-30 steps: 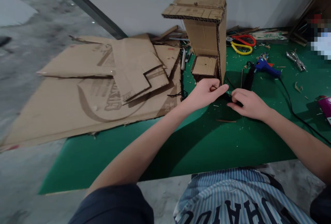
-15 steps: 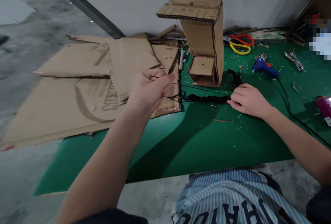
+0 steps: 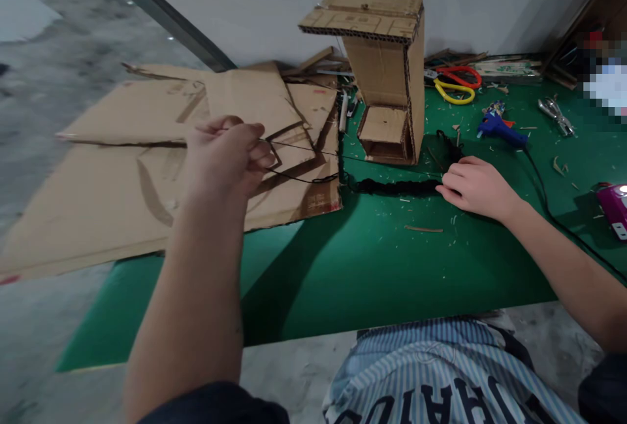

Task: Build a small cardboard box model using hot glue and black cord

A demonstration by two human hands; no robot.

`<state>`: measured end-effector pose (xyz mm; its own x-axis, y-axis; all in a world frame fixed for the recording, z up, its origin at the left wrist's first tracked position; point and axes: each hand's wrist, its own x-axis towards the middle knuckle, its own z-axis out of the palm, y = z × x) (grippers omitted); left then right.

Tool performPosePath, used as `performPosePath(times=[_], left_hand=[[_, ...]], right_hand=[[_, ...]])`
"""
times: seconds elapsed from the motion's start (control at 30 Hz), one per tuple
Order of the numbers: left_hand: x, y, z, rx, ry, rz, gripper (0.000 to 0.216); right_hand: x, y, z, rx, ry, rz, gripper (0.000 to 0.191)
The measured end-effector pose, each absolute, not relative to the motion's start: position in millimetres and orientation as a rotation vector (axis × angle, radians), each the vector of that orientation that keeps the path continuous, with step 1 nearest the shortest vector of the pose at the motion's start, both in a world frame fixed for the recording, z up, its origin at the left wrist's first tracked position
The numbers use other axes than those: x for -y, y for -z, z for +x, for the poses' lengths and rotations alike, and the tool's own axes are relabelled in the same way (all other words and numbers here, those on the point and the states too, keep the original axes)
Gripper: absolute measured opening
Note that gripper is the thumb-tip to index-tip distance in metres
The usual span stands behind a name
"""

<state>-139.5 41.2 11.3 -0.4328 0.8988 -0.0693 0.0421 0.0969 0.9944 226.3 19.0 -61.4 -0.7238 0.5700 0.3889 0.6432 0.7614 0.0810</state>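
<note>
My left hand (image 3: 225,153) is closed on thin black string (image 3: 304,180) above the cardboard sheets. Two strands stretch from it to the right. One runs across to my right hand (image 3: 475,187); the other leads to a dark bundle of black string (image 3: 392,186) lying on the green table. My right hand rests at the right end of that bundle with its fingers pinched on it. More loose black string lies just behind the right hand. A cardboard structure (image 3: 414,84), with a flat top and a small box at its base, stands upright behind the bundle.
Flat cardboard sheets (image 3: 108,195) cover the table's left side and overhang its edge. Behind the right hand lie red-and-yellow-handled scissors (image 3: 455,87) and a blue glue gun (image 3: 504,130) with a cord. A purple power socket (image 3: 613,208) sits at the far right.
My left hand has moved left, drawing a longer length of black string out over the cardboard. My right hand has stayed almost in place at the bundle.
</note>
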Motion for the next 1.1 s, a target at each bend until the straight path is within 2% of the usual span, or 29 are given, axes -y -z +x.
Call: performPosePath(times=[0.43, 0.73, 0.83, 0.97, 1.03, 1.1], left_hand=[[-64.7, 19.1, -176.0, -1.576, -1.615, 0.913, 0.041], [-54.1, 10.4, -149.0, -1.580, -1.626, 0.914, 0.047], [-43.8, 6.7, -140.3, -1.336, -1.391, 0.982, 0.050], [-35.4, 5.2, -129.4, -1.073, -1.108, 1.103, 0.070], [-35.7, 5.9, -122.9, -1.055, -1.099, 1.167, 0.068], [-37.9, 8.0, -117.3, -1.141, -1.106, 1.265, 0.053]], right_hand=[[-28.5, 64.0, 241.3, 2.552, 0.372, -0.926, 0.032], [-28.6, 57.1, 245.5, 2.575, 0.247, -0.996, 0.031], [-26.4, 55.4, 245.0, 2.596, 0.233, -1.032, 0.027], [-16.6, 50.2, 232.6, 2.543, 0.388, -1.019, 0.027], [-8.4, 47.3, 219.3, 2.555, 0.427, -0.949, 0.028], [1.2, 45.9, 201.9, 2.657, 0.329, -0.811, 0.030]])
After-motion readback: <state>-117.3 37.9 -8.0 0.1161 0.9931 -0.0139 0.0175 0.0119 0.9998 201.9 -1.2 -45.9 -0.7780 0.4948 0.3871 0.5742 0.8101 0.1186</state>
